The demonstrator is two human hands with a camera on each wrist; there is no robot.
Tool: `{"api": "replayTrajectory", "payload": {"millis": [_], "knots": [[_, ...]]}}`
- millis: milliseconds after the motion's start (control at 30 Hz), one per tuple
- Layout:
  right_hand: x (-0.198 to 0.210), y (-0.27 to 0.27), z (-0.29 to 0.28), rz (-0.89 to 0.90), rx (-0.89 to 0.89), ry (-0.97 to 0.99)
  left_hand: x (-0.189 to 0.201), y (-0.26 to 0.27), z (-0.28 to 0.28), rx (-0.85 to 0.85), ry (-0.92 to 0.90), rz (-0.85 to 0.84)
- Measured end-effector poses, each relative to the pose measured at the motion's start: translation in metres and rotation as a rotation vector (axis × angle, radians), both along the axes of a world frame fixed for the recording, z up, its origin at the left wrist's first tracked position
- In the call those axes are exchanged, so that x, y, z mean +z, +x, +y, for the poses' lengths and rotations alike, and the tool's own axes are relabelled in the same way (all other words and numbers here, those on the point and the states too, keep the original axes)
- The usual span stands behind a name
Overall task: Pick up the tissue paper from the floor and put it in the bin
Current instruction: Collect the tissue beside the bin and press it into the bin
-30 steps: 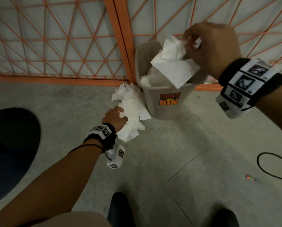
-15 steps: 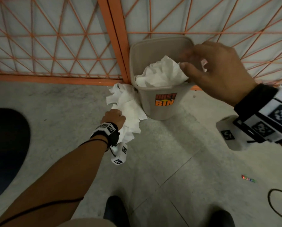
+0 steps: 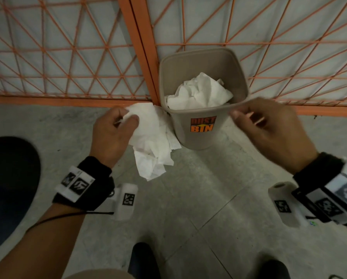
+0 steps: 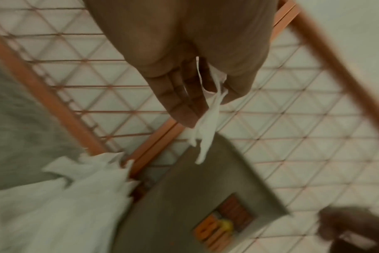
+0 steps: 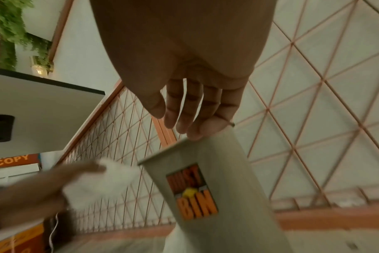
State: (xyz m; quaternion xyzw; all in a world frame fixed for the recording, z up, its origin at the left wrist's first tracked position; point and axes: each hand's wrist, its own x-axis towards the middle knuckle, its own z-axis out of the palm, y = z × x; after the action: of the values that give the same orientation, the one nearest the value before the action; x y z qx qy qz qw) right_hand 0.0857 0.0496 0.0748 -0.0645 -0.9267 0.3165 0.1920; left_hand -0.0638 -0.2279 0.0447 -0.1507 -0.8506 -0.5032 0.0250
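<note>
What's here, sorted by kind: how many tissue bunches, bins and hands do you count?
Crumpled white tissue paper bunches: 2 (in the bin, held by the left hand)
Beige plastic dustbins: 1
Hands: 2 (left hand, right hand)
Total: 5

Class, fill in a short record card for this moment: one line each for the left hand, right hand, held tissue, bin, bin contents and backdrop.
left hand: grips a tissue, left of the bin
right hand: holds nothing, fingers relaxed, near the bin's front right rim
tissue: white, crumpled, hangs from the left hand beside the bin
bin: beige, upright on the floor, orange DUST BIN label facing the camera
bin contents: crumpled white paper
backdrop: orange lattice fence behind the bin
</note>
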Motion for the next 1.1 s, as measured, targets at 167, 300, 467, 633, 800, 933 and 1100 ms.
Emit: {"api": "replayTrajectory", "payload": {"millis": [167, 300, 467, 633, 800, 933, 1100], "knots": [[-0.066, 0.038, -0.026, -0.266, 0.168, -0.017, 0.073, -0.002, 0.043, -0.181, 0.13, 0.174], [-0.122, 0.088, -0.043, -0.71, 0.335, 0.1, 0.085, -0.017, 0.1, -0.241, 0.076, 0.287], [-0.148, 0.127, -0.048, -0.933, 0.407, 0.078, 0.058, -0.039, 0.143, -0.419, -0.401, 0.044], [-0.129, 0.102, -0.046, -0.84, 0.437, 0.102, 0.053, -0.035, 0.13, -0.557, -0.675, -0.031], [-0.082, 0.042, -0.054, -0.71, 0.576, 0.179, 0.073, -0.03, 0.078, -0.368, -0.018, 0.118], [-0.044, 0.004, -0.073, -0.653, 0.721, 0.203, 0.048, -0.054, 0.029, -0.1, 0.087, 0.172], [-0.045, -0.034, -0.1, -0.673, 0.932, 0.364, -0.028, -0.095, -0.003, 0.0, -0.183, -0.082]]}}
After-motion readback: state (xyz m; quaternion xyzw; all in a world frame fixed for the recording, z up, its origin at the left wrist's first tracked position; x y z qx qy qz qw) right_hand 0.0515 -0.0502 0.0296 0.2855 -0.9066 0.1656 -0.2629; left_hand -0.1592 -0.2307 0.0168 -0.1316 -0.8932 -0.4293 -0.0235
